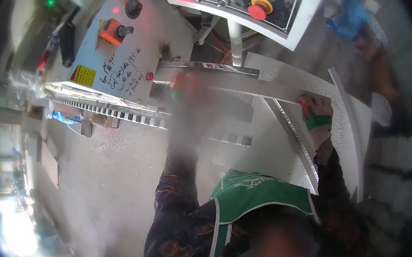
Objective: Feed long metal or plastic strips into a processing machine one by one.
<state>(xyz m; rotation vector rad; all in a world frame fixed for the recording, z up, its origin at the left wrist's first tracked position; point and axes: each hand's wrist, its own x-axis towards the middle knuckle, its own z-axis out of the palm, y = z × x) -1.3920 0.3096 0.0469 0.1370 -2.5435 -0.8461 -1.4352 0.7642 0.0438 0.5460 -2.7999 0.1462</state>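
A long, narrow grey board [266, 87] lies crosswise in front of me on the machine's bed. My right hand [317, 114], in a pale glove with green and red on it, has its fingers curled over the board's right end. Toward the other end is my left hand [183, 87], also gloved, with red fingertips and a green patch. A hazy smear covers this hand, so its fingers' grip is unclear. Beneath the board, a metal rail with a scale [293, 137] slants down toward my right arm.
A white machine housing [125, 62] with knobs and handwriting stands at left. Above hangs a control panel [234, 7] with a red stop button [260, 8]. A toothed strip [115, 112] runs along the housing's base. A pale strip [348, 134] curves at far right.
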